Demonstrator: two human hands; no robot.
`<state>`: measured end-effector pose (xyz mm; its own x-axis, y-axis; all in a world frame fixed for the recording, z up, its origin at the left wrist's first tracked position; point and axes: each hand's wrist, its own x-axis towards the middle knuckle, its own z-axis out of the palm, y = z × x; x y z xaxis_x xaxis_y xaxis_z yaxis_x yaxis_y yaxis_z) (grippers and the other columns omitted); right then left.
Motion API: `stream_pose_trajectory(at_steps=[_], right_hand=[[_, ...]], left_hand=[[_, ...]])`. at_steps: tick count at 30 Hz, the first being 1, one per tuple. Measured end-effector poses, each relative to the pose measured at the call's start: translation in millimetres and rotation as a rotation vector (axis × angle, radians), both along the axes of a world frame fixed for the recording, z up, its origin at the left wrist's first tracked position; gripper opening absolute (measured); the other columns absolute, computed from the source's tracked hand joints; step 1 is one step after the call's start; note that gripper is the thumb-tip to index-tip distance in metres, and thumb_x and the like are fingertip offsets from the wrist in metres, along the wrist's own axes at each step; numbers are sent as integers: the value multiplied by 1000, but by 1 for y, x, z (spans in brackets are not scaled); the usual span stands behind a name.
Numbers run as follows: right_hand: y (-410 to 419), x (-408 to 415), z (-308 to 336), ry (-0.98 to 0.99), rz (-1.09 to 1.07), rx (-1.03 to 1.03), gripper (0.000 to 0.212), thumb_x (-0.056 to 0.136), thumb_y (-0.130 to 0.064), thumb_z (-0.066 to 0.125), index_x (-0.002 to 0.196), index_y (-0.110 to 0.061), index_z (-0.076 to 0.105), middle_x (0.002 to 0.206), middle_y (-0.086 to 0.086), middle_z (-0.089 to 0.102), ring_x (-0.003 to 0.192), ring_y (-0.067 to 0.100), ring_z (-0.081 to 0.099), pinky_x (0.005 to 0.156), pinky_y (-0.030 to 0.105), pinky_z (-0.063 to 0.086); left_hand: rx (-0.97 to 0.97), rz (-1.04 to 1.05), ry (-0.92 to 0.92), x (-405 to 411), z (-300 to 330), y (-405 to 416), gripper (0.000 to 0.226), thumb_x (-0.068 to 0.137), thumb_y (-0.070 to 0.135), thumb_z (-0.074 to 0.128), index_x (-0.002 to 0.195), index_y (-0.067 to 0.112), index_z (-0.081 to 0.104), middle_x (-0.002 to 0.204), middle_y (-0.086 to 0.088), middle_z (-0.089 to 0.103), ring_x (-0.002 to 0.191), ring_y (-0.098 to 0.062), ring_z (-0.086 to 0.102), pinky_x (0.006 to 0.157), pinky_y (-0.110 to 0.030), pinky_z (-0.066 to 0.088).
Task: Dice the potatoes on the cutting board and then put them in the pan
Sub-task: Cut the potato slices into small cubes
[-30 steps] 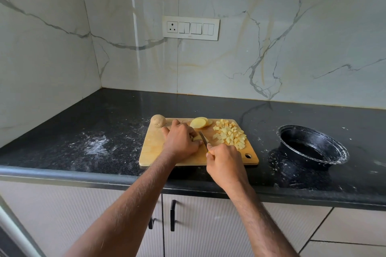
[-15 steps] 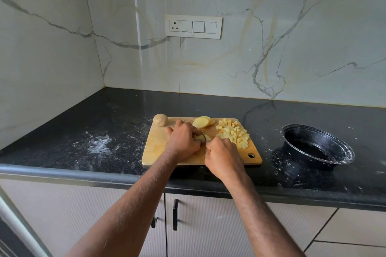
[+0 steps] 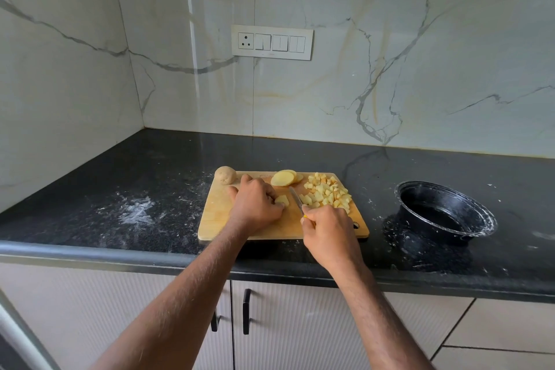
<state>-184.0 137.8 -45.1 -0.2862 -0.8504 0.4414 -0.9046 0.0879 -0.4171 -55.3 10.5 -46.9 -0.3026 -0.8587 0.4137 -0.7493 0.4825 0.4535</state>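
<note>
- Our left hand [image 3: 255, 204] pins a potato piece [image 3: 282, 200] at the middle of the cutting board [image 3: 216, 213]; our right hand [image 3: 329, 228] grips the knife [image 3: 296, 197], blade just beside that piece.
- The diced heap [image 3: 326, 194] fills the board's far right corner, slices [image 3: 283, 178] lie at its far edge, and a whole potato [image 3: 225, 174] sits at the far left corner.
- We judge the flesh firm, wet and slippery; best held curl-fingered from above.
- The pan [image 3: 444, 213] stands on the tabletop [image 3: 150, 177] right of the board.
- Our right hand hides the knife handle; the pinned piece shows only partly.
</note>
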Motion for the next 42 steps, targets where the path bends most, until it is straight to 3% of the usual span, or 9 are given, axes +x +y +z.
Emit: stream_pose_trajectory(at_steps=[4,9,14,18,23,26,33,38,42], right_hand=[[-2,11,2,0,19,-30,29,97,-23,62,124,-15,70,117,-5,73,83,9,69,62,6,41],[-1,14,-1,20,31,-17,28,98,-25,62,123,-16,71,113,-4,74,85,9,67,56,3,33],[-8,13,-3,59,10,17,22,99,-25,60,111,-14,74,103,-2,74,80,13,67,63,21,55],[-16,18,0,123,3,60,19,98,-20,58,108,-17,74,88,0,70,74,18,63,61,32,55],[-25,20,7,116,-6,106,17,98,-21,59,109,-17,71,94,0,69,78,16,61,59,30,47],[-20,16,4,133,6,87,19,98,-20,58,108,-17,73,88,0,69,75,16,62,61,32,55],[0,-4,-3,114,-30,13,22,97,-23,61,113,-17,75,99,-2,76,78,15,69,64,28,59],[4,-13,-1,65,-51,13,19,96,-23,63,95,-11,77,107,-6,76,74,11,67,54,10,40],[1,-1,1,46,6,-37,20,96,-24,62,103,-13,77,110,-6,75,78,10,69,62,18,54]], left_hand=[[-4,-10,-13,-1,0,0,18,76,40,73,84,25,77,95,14,67,110,-15,40,97,-47,30],[-9,-18,-27,-1,1,1,19,79,39,73,91,26,78,99,15,67,111,-13,40,101,-49,30],[3,-32,-29,-1,-1,-3,22,80,39,75,98,26,78,104,16,66,111,-12,39,101,-49,29],[-8,-43,-28,-1,-1,-1,18,80,35,73,96,27,79,107,16,65,111,-12,41,99,-49,30],[-37,-60,-82,0,-2,2,20,85,37,67,101,33,79,130,13,53,125,-11,38,102,-48,28],[-1,-53,-54,-1,-4,1,20,85,39,69,102,35,79,140,16,53,129,-10,44,107,-49,28],[50,-84,16,-1,-3,0,28,86,38,73,111,25,77,126,12,66,114,-10,57,108,-45,39],[55,-111,20,1,-4,2,34,84,36,74,115,22,76,128,9,68,116,-14,60,107,-41,45],[51,-84,69,2,-4,2,32,85,27,76,116,17,75,125,4,70,111,-16,62,95,-26,47]])
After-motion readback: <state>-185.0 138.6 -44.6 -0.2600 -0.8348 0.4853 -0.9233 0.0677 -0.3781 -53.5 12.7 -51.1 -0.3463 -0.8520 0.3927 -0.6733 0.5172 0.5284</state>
